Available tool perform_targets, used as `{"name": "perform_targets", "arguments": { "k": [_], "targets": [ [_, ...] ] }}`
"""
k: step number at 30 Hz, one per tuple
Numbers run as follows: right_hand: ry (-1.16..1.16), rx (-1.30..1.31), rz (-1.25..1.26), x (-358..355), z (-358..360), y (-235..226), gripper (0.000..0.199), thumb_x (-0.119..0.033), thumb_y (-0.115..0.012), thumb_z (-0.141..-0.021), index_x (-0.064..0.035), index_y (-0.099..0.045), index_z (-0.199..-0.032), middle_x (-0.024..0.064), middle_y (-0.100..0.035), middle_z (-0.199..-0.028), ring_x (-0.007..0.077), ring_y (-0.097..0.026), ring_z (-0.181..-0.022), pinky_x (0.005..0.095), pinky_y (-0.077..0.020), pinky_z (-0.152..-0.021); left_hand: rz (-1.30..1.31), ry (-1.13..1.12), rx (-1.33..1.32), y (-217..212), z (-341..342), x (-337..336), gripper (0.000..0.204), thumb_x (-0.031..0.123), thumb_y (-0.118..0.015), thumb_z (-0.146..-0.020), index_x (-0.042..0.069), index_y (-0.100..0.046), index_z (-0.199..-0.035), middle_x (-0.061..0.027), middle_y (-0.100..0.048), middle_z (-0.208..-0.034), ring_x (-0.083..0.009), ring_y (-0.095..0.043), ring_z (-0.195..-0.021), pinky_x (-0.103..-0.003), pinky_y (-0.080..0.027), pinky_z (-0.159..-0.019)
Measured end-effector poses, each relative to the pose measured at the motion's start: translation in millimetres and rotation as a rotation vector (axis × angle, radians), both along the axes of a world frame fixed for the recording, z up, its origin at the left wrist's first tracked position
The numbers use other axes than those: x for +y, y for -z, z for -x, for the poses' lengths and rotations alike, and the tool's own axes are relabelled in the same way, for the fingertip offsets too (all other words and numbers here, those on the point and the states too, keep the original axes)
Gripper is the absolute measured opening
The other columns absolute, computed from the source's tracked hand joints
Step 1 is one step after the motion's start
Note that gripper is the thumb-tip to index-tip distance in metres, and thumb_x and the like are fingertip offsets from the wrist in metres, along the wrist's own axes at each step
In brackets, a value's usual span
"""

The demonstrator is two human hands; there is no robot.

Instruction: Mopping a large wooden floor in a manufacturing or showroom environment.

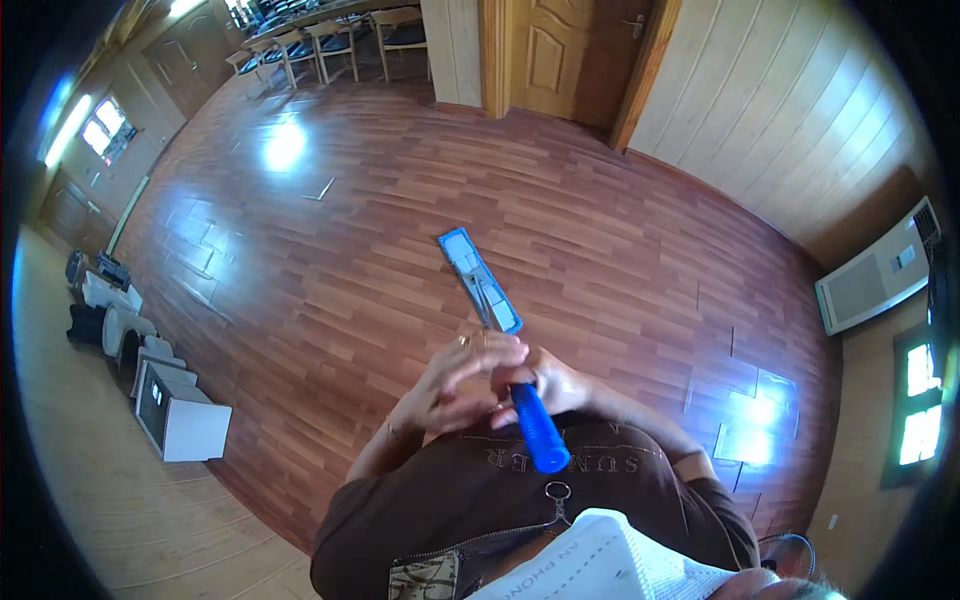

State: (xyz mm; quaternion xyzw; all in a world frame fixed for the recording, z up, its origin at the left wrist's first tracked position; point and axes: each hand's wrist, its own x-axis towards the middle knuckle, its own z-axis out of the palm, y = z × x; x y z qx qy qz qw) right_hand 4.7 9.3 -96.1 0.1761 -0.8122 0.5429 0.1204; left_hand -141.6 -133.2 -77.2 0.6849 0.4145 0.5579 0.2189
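Both hands on the mop handle (535,425): right hand (555,385) wrapped shut round the blue grip; left hand (455,385) half-open, fingers apparently overlapping; mop head (480,280) flat mid-floor (350,250); that loose left hold could let the handle twist

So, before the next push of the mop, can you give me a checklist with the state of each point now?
1. Both hands on the handle: left hand and right hand are wrapped around it: ok.
2. Mop head flat on the floor: ok.
3. Floor ahead of the mop head free of things: ok.
4. Boxes at the left wall away from the mop: ok.
5. Pad wet or dry: cannot tell.
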Motion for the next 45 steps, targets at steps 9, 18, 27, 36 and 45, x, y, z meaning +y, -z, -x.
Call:
{"name": "perform_targets", "arguments": {
  "k": [9,18,27,36,45],
  "targets": [
    [-0.085,-0.023,-0.257,-1.8,107.1,101.8,0.023,-0.021,-0.071,-0.07,-0.003,-0.057,-0.072,0.014,-0.058,-0.072,0.031,-0.059,-0.071,0.0396,-0.0442,-0.06,-0.175,-0.489,0.17,-34.5,-38.7,-63.0,0.044,0.028,-0.088,-0.06,0.008,-0.059,-0.086,-0.0079,-0.064,-0.084,-0.0259,-0.064,-0.08,-0.039,-0.051,-0.077],
    [-0.024,0.015,-0.542,27.9,137.9,208.9,0.022,-0.03,-0.064,-0.071,-0.0122,-0.061,-0.059,0.0139,-0.058,-0.06,0.0365,-0.059,-0.062,0.0481,-0.0463,-0.059,-0.171,-0.471,0.105,-35.6,-52.7,-45.9,0.03,0.019,-0.083,-0.065,0.008,-0.057,-0.072,-0.0055,-0.062,-0.069,-0.023,-0.065,-0.068,-0.041,-0.05,-0.072],
    [0.146,-0.218,-0.605,114.6,133.5,199.0,0.016,-0.029,-0.063,-0.069,-0.0139,-0.065,-0.065,0.0095,-0.065,-0.073,0.0306,-0.064,-0.078,0.0452,-0.0491,-0.069,-0.041,-0.47,-0.043,-22.7,-43.5,33.4,0.033,0.025,-0.083,-0.06,0.009,-0.055,-0.068,-0.0037,-0.058,-0.066,-0.0241,-0.063,-0.07,-0.045,-0.043,-0.084],
    [0.607,-0.312,-0.428,289.5,37.9,213.8,0.016,-0.028,-0.064,-0.07,-0.0119,-0.065,-0.069,0.0118,-0.065,-0.077,0.0328,-0.062,-0.085,0.0452,-0.048,-0.078,0.21,-0.004,0.169,-3.0,-37.9,192.7,0.03,0.02,-0.081,-0.065,0.011,-0.054,-0.072,-0.0021,-0.061,-0.081,-0.024,-0.063,-0.094,-0.044,-0.037,-0.095],
    [1.084,-0.324,-0.317,397.1,-113.6,268.0,0.019,-0.024,-0.066,-0.065,-0.0107,-0.053,-0.063,0.0089,-0.059,-0.071,0.0323,-0.057,-0.078,0.0451,-0.0437,-0.085,0.237,0.351,0.183,36.7,-92.9,327.1,0.03,0.015,-0.079,-0.07,0.014,-0.051,-0.078,-0.0042,-0.063,-0.095,-0.0294,-0.057,-0.11,-0.046,-0.037,-0.094]
  ]
}}
